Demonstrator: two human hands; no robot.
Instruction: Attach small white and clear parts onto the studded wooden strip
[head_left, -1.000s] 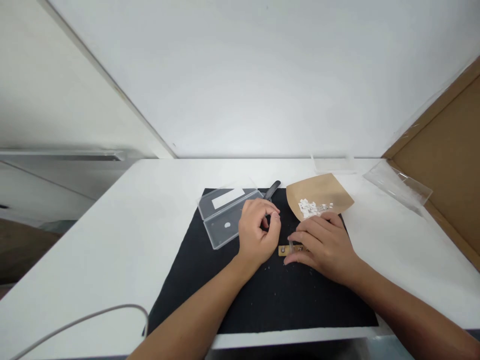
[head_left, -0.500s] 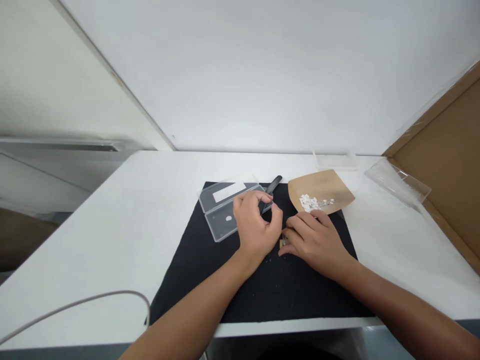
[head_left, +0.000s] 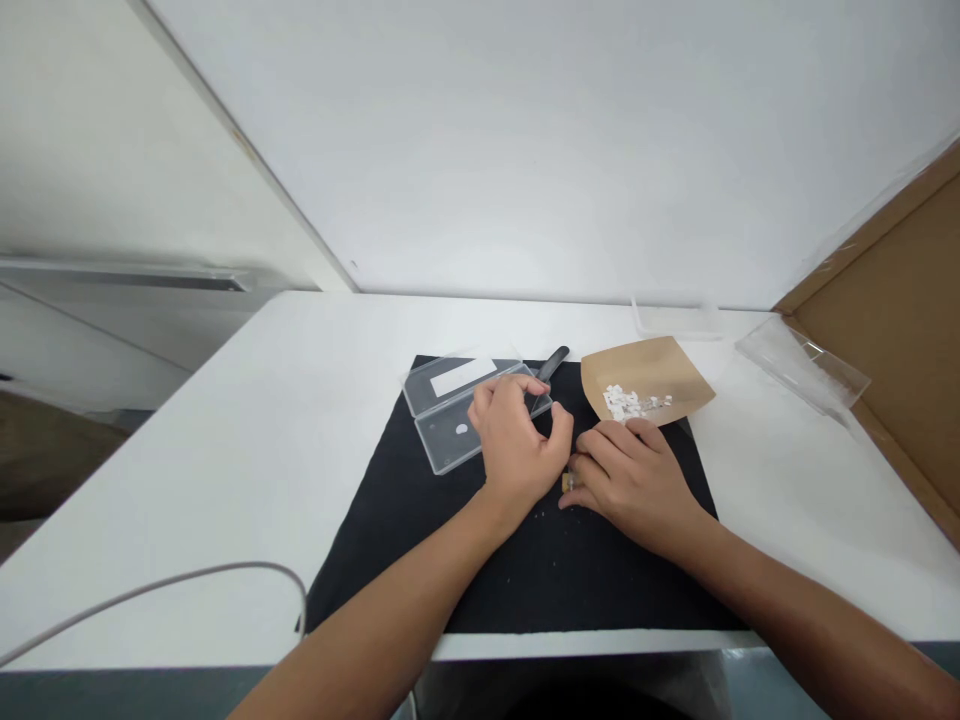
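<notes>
My left hand (head_left: 523, 437) is raised over the black mat, beside the clear hinged case (head_left: 450, 428). Its thumb and index finger curve apart, and nothing shows in the gap between them. My right hand (head_left: 626, 480) lies close by on the right, fingers bent and closed around a small clear piece with a tan end (head_left: 566, 483). Most of that piece is hidden by the fingers. Just beyond the right hand, a brown paper tray (head_left: 652, 365) carries a pile of small white bits (head_left: 624, 402). A black-handled tool (head_left: 553, 362) lies behind my left hand, partly covered.
The black mat (head_left: 420, 560) has tiny pale specks on it. Clear plastic lids (head_left: 802, 365) and a translucent tray (head_left: 675, 322) stand at the back right, near a cardboard box (head_left: 892, 290). A grey cable (head_left: 187, 575) curves over the white table (head_left: 225, 450) at left.
The view has shifted slightly. Both hands keep nearly the same pose, with the left thumb and index finger still apart and the right fingers still around the small piece.
</notes>
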